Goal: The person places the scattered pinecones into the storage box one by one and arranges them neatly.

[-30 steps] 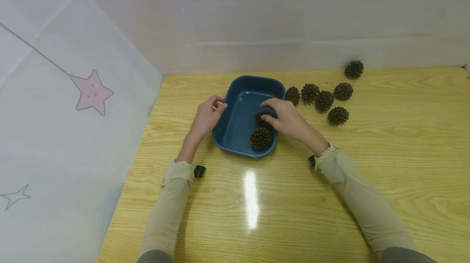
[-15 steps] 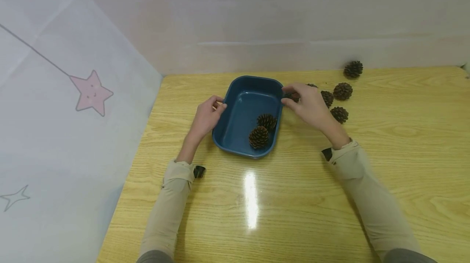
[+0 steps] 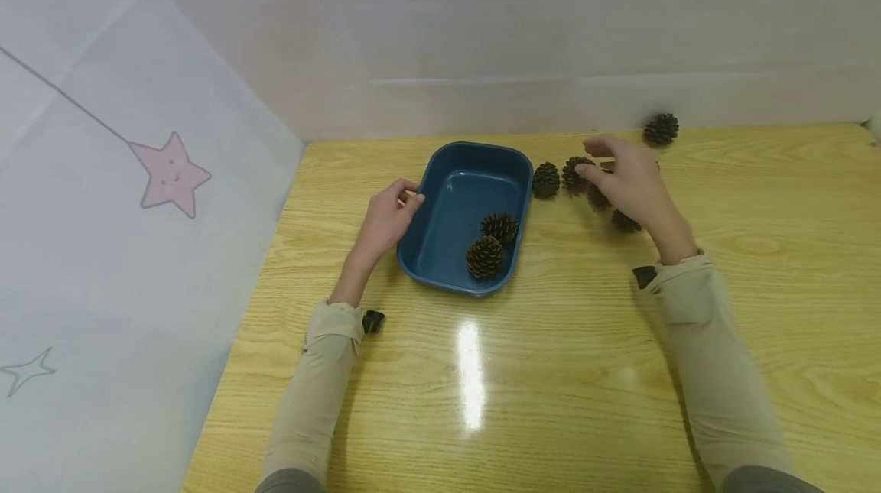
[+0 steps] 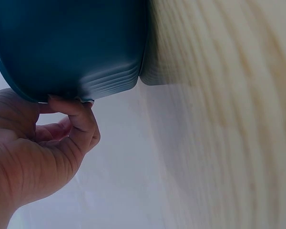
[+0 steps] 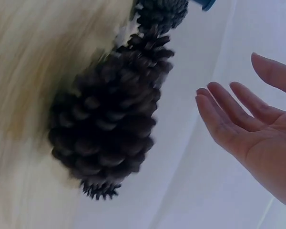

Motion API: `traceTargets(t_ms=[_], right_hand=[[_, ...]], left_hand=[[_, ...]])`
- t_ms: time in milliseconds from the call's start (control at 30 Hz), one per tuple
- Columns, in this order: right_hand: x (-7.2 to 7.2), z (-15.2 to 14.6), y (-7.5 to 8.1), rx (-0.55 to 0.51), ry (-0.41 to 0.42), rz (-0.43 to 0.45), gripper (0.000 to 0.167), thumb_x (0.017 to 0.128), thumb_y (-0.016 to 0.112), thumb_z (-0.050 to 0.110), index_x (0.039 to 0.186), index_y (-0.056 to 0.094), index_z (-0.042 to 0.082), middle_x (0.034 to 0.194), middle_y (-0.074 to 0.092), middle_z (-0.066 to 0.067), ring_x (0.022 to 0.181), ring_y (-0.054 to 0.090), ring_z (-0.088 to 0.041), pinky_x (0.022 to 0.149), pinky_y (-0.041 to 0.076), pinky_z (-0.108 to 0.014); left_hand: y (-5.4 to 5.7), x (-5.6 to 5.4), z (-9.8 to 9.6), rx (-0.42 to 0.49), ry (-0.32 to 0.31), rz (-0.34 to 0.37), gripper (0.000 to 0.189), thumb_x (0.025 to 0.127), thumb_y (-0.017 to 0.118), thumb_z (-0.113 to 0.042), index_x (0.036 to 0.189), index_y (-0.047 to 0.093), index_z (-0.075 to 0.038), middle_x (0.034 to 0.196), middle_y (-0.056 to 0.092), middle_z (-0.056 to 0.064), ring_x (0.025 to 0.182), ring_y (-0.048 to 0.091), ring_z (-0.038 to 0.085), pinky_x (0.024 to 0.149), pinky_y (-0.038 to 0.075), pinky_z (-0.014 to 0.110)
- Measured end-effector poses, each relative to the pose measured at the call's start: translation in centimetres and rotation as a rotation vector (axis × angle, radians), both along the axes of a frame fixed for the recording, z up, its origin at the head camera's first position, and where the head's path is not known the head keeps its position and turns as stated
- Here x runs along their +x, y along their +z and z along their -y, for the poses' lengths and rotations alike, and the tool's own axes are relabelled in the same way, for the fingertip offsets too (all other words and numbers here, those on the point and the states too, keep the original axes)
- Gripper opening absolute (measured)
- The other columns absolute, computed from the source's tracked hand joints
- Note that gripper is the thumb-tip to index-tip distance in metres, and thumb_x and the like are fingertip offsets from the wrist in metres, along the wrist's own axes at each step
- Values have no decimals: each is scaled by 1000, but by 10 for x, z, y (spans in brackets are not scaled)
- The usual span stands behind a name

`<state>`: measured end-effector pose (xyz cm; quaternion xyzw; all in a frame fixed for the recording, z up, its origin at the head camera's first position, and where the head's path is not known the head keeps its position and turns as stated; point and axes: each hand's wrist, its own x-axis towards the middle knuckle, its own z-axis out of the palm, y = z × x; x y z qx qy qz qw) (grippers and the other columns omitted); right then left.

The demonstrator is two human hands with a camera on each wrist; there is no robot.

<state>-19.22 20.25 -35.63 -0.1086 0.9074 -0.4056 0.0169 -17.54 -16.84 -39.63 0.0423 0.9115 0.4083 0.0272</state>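
A dark blue rectangular basin [image 3: 447, 222] stands on the table with two brown pine cones inside, a front one [image 3: 484, 257] touching a rear one [image 3: 500, 228] at its right side. My left hand [image 3: 387, 224] pinches the basin's left rim between thumb and fingers; in the left wrist view those fingers [image 4: 78, 117] bend against the outer wall just under the lip. My right hand [image 3: 636, 181] hovers over a group of pine cones right of the basin, fingers spread, nothing in it. A large pine cone [image 5: 105, 124] lies beside that hand in the right wrist view.
One pine cone [image 3: 547, 180] lies close by the basin's right rim. Another pine cone [image 3: 577, 174] is beside it, with others partly hidden under my right hand. A further pine cone [image 3: 661, 129] sits at the back edge, near the pale wall [image 3: 482, 42].
My right hand has left the inside of the basin, moving right past its rim to above the pine cones. Both cones inside stay there. The left hand has stayed at the rim.
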Motion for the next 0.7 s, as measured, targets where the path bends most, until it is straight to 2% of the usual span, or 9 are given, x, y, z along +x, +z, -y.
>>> traceTargets(t_ms=[167, 333, 700], right_hand=[[-6, -12, -3, 16, -16, 60, 53, 105, 65, 19, 150, 47, -3, 149, 48, -30, 131, 51, -51, 107, 42, -60], [-8, -21, -6, 37, -20, 103, 57, 106, 62, 23, 151, 43, -5, 150, 46, -32, 129, 50, -53, 105, 41, -63], [-13, -30, -12, 89, 24, 112, 57, 104, 65, 21, 147, 45, -11, 145, 48, -36, 130, 47, -53, 105, 38, -65]], left_hand=[[0, 1, 0, -4, 1, 3, 33, 109, 56, -22, 134, 62, -1, 103, 61, 16, 81, 56, 27, 69, 45, 36], [1, 2, 0, 0, 2, 8, 33, 109, 56, -22, 134, 62, -2, 103, 61, 16, 80, 55, 27, 69, 45, 36], [-1, -1, 0, -8, 2, -1, 32, 109, 56, -21, 133, 63, -1, 101, 61, 15, 78, 55, 27, 68, 44, 36]])
